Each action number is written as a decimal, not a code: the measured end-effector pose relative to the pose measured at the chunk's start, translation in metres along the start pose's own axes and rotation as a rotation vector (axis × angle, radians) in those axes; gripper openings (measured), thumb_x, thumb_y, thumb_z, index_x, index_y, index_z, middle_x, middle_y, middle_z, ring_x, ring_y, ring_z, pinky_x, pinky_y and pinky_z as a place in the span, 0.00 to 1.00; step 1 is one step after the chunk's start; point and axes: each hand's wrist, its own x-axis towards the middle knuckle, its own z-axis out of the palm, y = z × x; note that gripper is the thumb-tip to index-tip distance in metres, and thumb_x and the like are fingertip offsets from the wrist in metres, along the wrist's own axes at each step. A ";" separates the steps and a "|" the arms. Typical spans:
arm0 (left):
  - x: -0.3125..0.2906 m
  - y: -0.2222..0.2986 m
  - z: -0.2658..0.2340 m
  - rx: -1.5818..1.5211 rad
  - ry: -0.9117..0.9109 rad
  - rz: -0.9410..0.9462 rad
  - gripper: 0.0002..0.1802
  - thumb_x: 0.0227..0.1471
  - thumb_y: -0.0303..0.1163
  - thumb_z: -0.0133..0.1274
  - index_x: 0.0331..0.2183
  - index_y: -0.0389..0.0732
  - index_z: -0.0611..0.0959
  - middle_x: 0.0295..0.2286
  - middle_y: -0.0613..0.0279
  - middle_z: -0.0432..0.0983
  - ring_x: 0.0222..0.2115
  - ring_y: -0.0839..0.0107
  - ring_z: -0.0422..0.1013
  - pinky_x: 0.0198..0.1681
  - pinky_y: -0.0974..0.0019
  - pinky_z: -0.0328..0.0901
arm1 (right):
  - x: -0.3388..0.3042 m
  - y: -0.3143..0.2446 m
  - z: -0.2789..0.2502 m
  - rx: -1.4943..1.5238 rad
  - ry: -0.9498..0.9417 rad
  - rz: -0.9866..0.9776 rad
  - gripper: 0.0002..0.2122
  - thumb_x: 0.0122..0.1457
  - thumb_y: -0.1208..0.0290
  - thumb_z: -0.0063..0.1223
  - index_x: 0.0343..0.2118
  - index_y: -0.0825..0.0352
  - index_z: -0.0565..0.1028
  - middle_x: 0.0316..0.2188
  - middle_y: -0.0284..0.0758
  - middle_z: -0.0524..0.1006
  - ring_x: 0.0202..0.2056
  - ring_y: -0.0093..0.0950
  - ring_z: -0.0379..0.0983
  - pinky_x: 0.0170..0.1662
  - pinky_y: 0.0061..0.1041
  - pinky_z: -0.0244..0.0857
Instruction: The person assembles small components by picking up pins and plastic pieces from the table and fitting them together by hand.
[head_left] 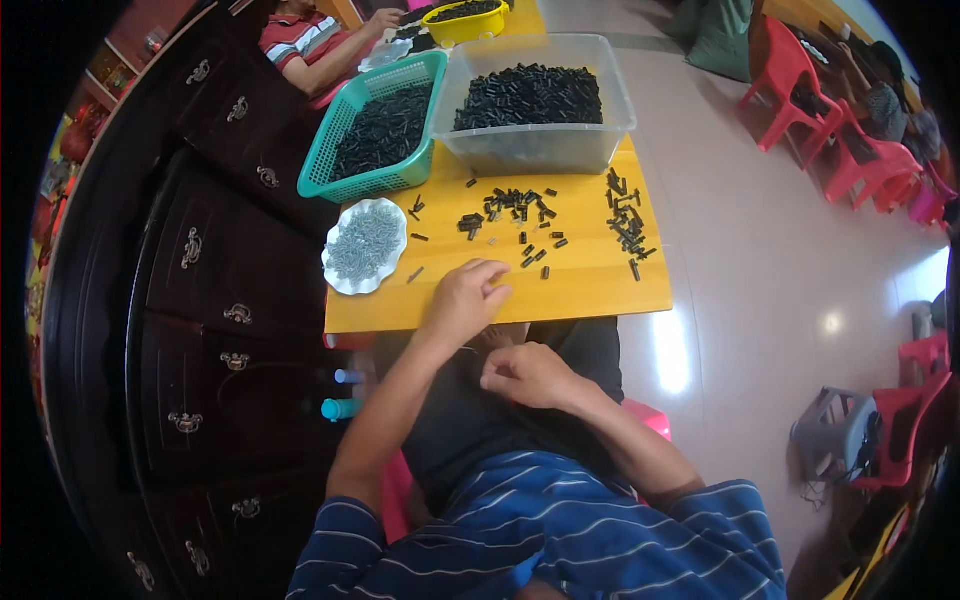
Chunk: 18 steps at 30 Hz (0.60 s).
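Observation:
My left hand point(467, 300) is over the near edge of the yellow tabletop point(580, 295), its fingers curled together; anything in them is too small to make out. Lower and to the right, above my lap, my right hand point(536, 376) is closed with thumb against fingers, its contents hidden. Just beyond the left hand lie loose short black tubes point(515, 205). Another cluster of black pieces point(628, 225) lies along the right edge. A white wavy-rimmed dish point(334, 272) at the left holds a heap of small, thin, pale grey pieces point(366, 240).
A clear plastic bin point(530, 150) and a teal basket point(375, 182), both full of black pieces, stand at the back. Beyond them another person point(325, 60) works near a yellow basket point(465, 30). Dark drawers point(230, 250) line the left; red chairs point(790, 90) stand right.

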 end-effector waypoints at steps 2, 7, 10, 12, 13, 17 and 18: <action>0.004 0.003 0.015 0.017 0.050 0.025 0.14 0.45 0.26 0.63 0.37 0.37 0.83 0.28 0.57 0.78 0.23 0.70 0.74 0.30 0.69 0.69 | -0.002 -0.004 -0.001 -0.022 0.013 0.003 0.10 0.57 0.62 0.57 0.29 0.64 0.79 0.23 0.39 0.80 0.29 0.38 0.78 0.35 0.35 0.70; 0.023 0.006 0.035 0.207 0.203 0.128 0.10 0.45 0.31 0.63 0.32 0.39 0.83 0.27 0.58 0.78 0.27 0.57 0.76 0.31 0.58 0.71 | -0.001 0.000 -0.004 0.016 0.122 0.009 0.10 0.57 0.63 0.57 0.27 0.64 0.77 0.18 0.37 0.78 0.24 0.37 0.77 0.33 0.35 0.69; 0.024 0.004 0.039 0.237 0.165 0.075 0.08 0.46 0.32 0.62 0.30 0.41 0.83 0.27 0.58 0.78 0.28 0.54 0.76 0.32 0.55 0.70 | 0.000 0.003 -0.003 0.009 0.209 -0.063 0.10 0.57 0.63 0.57 0.27 0.65 0.77 0.17 0.37 0.77 0.23 0.36 0.77 0.32 0.35 0.69; 0.023 0.003 0.042 0.259 0.166 0.064 0.07 0.46 0.32 0.61 0.30 0.41 0.83 0.27 0.58 0.78 0.28 0.55 0.76 0.32 0.56 0.70 | 0.001 0.002 -0.005 0.014 0.232 -0.078 0.10 0.57 0.63 0.57 0.27 0.65 0.77 0.18 0.38 0.77 0.24 0.36 0.77 0.32 0.35 0.69; 0.021 0.003 0.042 0.281 0.168 0.054 0.06 0.47 0.32 0.61 0.29 0.41 0.83 0.27 0.58 0.78 0.29 0.55 0.76 0.32 0.56 0.70 | 0.001 0.001 -0.008 0.049 0.223 -0.056 0.09 0.58 0.65 0.57 0.28 0.66 0.77 0.20 0.36 0.78 0.24 0.30 0.77 0.32 0.30 0.69; 0.015 -0.005 0.039 0.196 0.173 0.058 0.06 0.46 0.30 0.61 0.30 0.39 0.83 0.26 0.58 0.78 0.26 0.58 0.76 0.30 0.59 0.70 | 0.004 0.002 -0.007 0.214 0.313 -0.029 0.07 0.63 0.70 0.54 0.31 0.68 0.76 0.23 0.29 0.77 0.26 0.16 0.72 0.32 0.20 0.66; 0.010 -0.006 0.035 0.104 0.178 0.021 0.06 0.47 0.28 0.62 0.30 0.38 0.83 0.25 0.59 0.77 0.24 0.63 0.75 0.28 0.63 0.69 | 0.006 0.005 -0.006 0.215 0.316 -0.029 0.07 0.63 0.70 0.54 0.31 0.68 0.76 0.23 0.29 0.77 0.26 0.16 0.72 0.32 0.20 0.66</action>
